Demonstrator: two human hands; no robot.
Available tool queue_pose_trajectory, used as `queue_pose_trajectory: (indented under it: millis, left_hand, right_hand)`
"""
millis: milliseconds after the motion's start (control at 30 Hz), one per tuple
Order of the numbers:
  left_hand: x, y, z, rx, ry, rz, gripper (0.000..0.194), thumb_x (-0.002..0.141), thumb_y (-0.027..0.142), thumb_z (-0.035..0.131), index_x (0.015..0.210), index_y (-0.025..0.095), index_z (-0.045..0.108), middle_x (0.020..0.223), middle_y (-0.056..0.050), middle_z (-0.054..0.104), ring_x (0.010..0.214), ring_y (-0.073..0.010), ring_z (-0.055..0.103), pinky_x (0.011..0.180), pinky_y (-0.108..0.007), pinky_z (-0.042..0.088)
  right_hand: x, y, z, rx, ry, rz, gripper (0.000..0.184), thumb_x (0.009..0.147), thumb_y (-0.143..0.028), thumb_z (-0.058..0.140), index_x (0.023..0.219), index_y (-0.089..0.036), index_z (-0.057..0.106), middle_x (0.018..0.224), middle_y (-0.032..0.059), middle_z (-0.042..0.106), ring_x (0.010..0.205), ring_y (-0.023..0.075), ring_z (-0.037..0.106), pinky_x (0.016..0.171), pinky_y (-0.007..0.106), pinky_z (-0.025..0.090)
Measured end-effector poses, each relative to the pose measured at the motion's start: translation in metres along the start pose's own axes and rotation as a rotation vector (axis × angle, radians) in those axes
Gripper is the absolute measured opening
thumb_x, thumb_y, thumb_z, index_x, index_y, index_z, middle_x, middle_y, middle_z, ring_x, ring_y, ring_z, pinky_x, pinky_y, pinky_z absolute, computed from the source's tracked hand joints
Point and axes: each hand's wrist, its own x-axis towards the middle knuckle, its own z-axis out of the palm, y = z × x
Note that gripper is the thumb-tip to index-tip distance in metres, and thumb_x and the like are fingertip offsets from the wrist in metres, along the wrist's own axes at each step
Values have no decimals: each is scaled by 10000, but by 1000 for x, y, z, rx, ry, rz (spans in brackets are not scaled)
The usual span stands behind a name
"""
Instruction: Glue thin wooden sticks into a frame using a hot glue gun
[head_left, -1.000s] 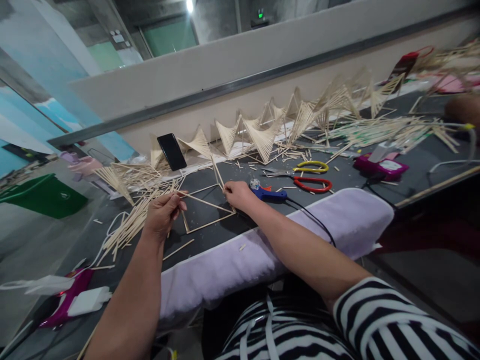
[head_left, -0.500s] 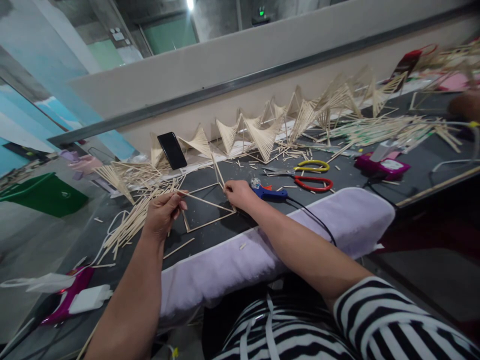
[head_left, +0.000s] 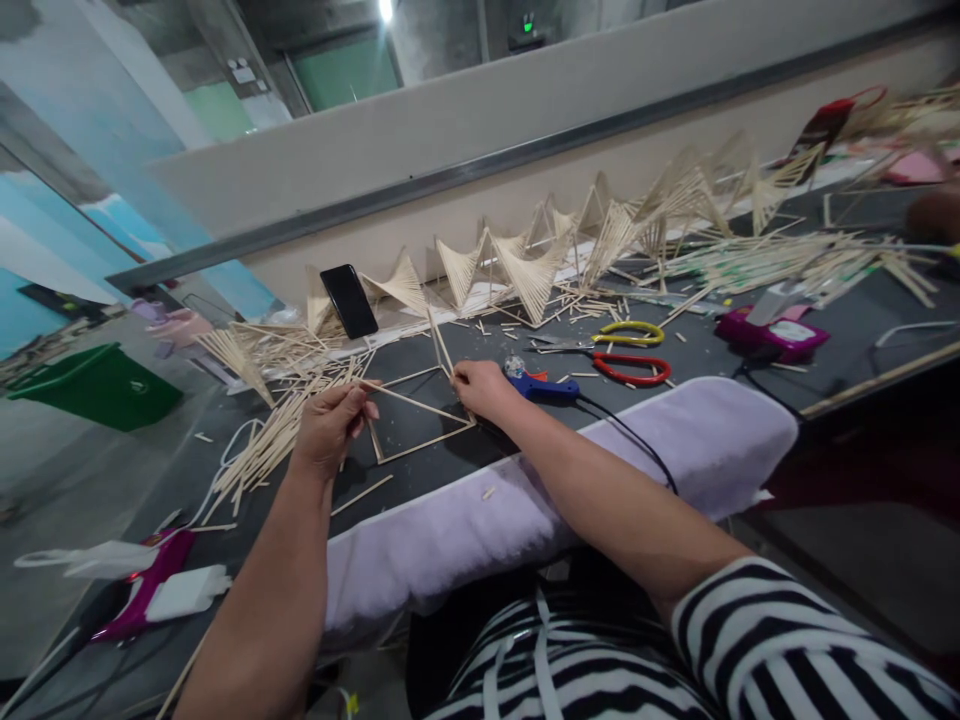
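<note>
A square frame of thin wooden sticks (head_left: pixel 426 443) lies on the dark tabletop between my hands. My left hand (head_left: pixel 330 425) is closed in a pinch on one end of a wooden stick (head_left: pixel 416 401), which slants across the frame toward its right corner. At that right side, my right hand (head_left: pixel 480 390) pinches a stick that leans upward (head_left: pixel 441 340); its fingertips partly hide the joint. Just right of that hand rests a blue glue gun (head_left: pixel 551 387), its nozzle end pointing away from me.
Scissors with red and yellow handles (head_left: pixel 634 369) lie beyond the glue gun. Loose sticks (head_left: pixel 262 450) pile up at left. A phone (head_left: pixel 349 302) leans near twisted stick models (head_left: pixel 525 275) along the wall. Power strips (head_left: pixel 772 335) and a lilac padded edge (head_left: pixel 450 540) border the work area.
The whole view has shifted slightly to the right. Both hands keep their pinch, and the sticks and frame show hardly any movement.
</note>
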Motion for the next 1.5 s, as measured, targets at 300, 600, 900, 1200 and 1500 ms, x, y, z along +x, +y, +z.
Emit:
queue_pose_trajectory:
  millis: [300,600,900,1200,1500]
  left_hand:
    - [0,-2,-1,-6,0,7,228,695,292,622,829,115,674,514,-13,579,330,-20,361,297,-140,219]
    - [-1,1,0,-6,-7,-12,221,686,296,628,824,129,677,517,-10,583,339,-31,372,304,-149,226]
    - [-1,1,0,3,9,-8,227,679,297,636,816,121,677,510,-11,580,328,-30,367,296,-159,219]
    - [0,-1,-1,-7,-15,-3,232,693,295,623,831,115,672,521,-14,585,333,-29,376,300,-156,230]
    - [0,-2,-2,-8,-8,-7,235,681,307,629,824,126,673,511,-11,584,318,-30,365,296,-156,216]
  right_hand:
    - [-1,-1,-1,4,4,7,200,771,-229,438,705,-170,618,664,29,632,612,113,512,552,206,304]
    - [-1,0,-1,-1,-3,12,199,769,-245,445,704,-172,618,661,30,631,600,117,513,542,208,306]
    - [1,1,1,-7,-9,9,207,768,-238,436,713,-171,624,667,35,634,620,122,524,549,209,309]
    - [0,0,-1,-14,-15,3,199,768,-236,445,715,-167,624,673,33,633,626,121,517,560,210,306]
    - [0,-1,0,-12,-17,11,204,772,-235,440,734,-175,631,684,38,640,635,127,531,564,211,317]
